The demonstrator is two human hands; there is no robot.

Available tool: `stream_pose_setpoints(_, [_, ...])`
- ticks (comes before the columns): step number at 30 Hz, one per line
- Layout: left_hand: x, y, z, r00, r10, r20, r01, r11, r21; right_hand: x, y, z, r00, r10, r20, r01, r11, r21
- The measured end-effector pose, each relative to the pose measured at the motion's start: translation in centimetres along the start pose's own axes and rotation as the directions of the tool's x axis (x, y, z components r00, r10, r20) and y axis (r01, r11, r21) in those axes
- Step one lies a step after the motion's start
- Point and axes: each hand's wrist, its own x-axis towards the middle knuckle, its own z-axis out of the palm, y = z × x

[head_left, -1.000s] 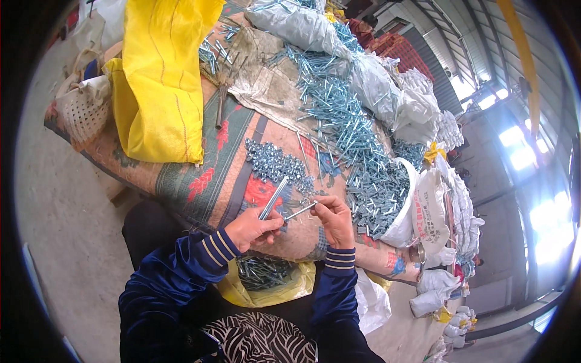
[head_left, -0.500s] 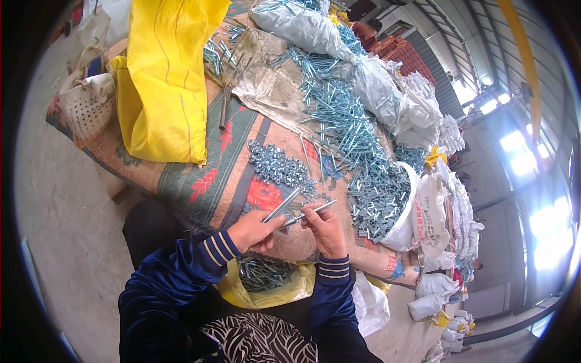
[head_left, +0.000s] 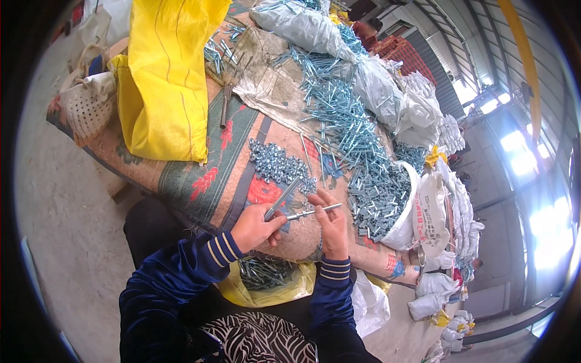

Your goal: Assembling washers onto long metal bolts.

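The left hand (head_left: pixel 254 228) is closed on thin silver metal rods (head_left: pixel 282 199), and the right hand (head_left: pixel 332 231), with fingers loosely extended, touches one slender silver metal rod (head_left: pixel 302 214) reaching from the left fingers, small shiny metal pieces (head_left: pixel 278 163) lying beyond the left hand.

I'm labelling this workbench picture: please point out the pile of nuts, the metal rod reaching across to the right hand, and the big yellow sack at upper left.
Pile of nuts (head_left: pixel 276 162): head view, middle of the heap.
Metal rod (head_left: pixel 307 213): head view, near mid-shaft.
Yellow sack (head_left: pixel 164 97): head view, middle of its side.
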Motion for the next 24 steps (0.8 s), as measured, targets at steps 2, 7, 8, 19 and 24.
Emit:
stream_pose_setpoints(2, [-0.1,0.1,-0.1,1.0,0.021,0.002,-0.021,1.0,-0.012,-0.1,-0.6,-0.2,0.991,0.057,0.118,-0.094,0.936,0.338])
stream_pose_setpoints(7, [-0.4,0.4,0.0,1.0,0.015,-0.02,-0.014,0.999,0.05,0.0,-0.3,0.7,0.992,0.124,-0.005,-0.124,0.992,0.012])
stream_pose_setpoints(8, [-0.3,0.2,0.0,1.0,0.014,-0.02,-0.013,0.999,0.05,-0.1,-0.4,1.6,0.99,-0.084,-0.113,0.1,0.984,0.15])
stream_pose_setpoints(19, [-0.2,0.0,0.0,0.999,0.047,-0.012,-0.045,0.994,0.103,-0.3,-0.3,0.1,0.984,0.172,0.039,-0.176,0.968,0.179])
stream_pose_setpoints(24, [-0.4,0.1,0.0,1.0,0.011,0.015,-0.012,0.997,0.071,-1.3,-1.2,1.6,0.999,0.035,-0.011,-0.032,0.971,0.238])
